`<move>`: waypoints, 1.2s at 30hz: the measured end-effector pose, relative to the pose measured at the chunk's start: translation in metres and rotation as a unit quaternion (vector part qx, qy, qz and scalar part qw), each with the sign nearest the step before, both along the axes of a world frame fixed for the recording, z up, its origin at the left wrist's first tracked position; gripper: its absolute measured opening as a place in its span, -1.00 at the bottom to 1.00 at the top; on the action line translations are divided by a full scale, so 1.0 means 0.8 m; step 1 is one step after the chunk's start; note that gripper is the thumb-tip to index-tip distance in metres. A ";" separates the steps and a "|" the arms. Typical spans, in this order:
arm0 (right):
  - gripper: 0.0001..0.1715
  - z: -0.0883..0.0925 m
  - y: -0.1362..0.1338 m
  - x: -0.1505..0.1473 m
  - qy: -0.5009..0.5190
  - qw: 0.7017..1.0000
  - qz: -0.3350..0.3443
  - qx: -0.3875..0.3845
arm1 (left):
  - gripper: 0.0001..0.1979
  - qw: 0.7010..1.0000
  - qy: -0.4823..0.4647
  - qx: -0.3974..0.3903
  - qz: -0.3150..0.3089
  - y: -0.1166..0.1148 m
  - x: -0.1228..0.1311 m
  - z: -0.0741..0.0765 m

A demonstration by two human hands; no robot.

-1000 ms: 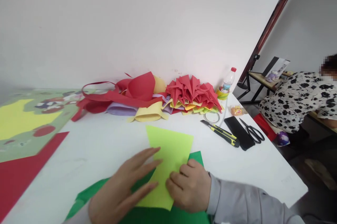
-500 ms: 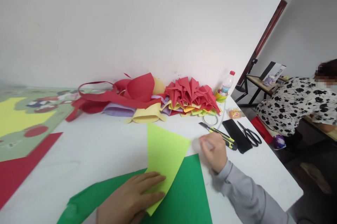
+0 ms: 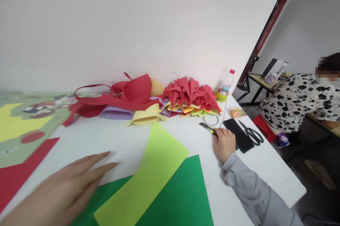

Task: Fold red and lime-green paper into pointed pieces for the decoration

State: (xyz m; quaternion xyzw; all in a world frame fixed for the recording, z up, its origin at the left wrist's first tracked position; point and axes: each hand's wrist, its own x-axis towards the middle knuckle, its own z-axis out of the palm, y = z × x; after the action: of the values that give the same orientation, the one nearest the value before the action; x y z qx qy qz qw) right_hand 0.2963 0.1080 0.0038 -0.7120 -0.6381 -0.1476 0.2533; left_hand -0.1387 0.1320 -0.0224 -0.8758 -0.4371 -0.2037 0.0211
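A lime-yellow paper sheet [image 3: 148, 176] lies unfolded on a dark green sheet [image 3: 183, 197] at the near edge of the white table [image 3: 111, 137]. My left hand [image 3: 63, 190] hovers flat to the left of both sheets, fingers stretched out and a little blurred, holding nothing. My right hand [image 3: 224, 141] reaches to the right and closes over the black-and-yellow utility knife [image 3: 207, 128], whose blade end sticks out past my fingers.
Folded red, yellow and purple paper pieces [image 3: 170, 98] pile against the wall. A tape roll [image 3: 211, 119], a black case [image 3: 236, 134], scissors [image 3: 252, 134] and a bottle [image 3: 226, 84] stand at the right. A red sheet [image 3: 18, 169] lies left. Another person [image 3: 300, 98] sits beyond the table.
My right hand left the lime sheet and reached right onto the knife. My left hand lifted off and moved left. The lime sheet opened out flat.
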 end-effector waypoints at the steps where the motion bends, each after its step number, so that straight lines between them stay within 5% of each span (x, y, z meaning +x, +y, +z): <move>1: -0.67 -0.001 0.001 0.000 -0.002 1.000 0.008 0.000 | -0.54 1.000 0.010 0.010 0.003 -0.011 0.022 0.005; 4: -0.68 -0.001 0.001 -0.003 -0.007 0.999 0.049 0.003 | -0.30 0.996 0.087 0.015 -0.003 -0.052 0.095 0.017; 7: -0.70 -0.001 -0.003 -0.012 -0.011 0.994 0.105 0.007 | -0.37 0.994 0.107 0.005 0.016 -0.076 0.131 0.021; 11: -0.74 0.001 -0.007 -0.020 -0.011 0.987 0.162 0.007 | -0.53 0.998 0.051 -0.019 -0.020 -0.077 0.123 0.007; 15: -0.75 0.001 -0.008 -0.018 -0.010 0.980 0.198 0.001 | -0.47 0.997 0.024 -0.051 -0.046 -0.073 0.106 -0.007; 21: -0.75 0.000 -0.009 -0.019 -0.023 0.971 0.239 -0.010 | -0.27 0.985 0.093 -0.114 0.086 -0.072 0.108 0.027; 26: -0.77 0.001 -0.012 -0.021 -0.039 0.967 0.252 -0.005 | -0.22 0.975 0.085 -0.185 0.086 -0.075 0.118 0.054; 36: -0.77 0.001 0.012 -0.030 -0.094 0.956 0.277 0.015 | -0.13 0.987 -0.002 -0.157 0.030 -0.073 0.110 0.030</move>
State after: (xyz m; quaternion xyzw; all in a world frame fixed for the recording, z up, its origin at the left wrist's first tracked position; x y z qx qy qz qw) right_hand 0.2723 0.1174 0.0048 -0.4860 -0.8290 -0.1479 0.2339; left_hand -0.0507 0.0736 0.0013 -0.8542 -0.4900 -0.1338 -0.1110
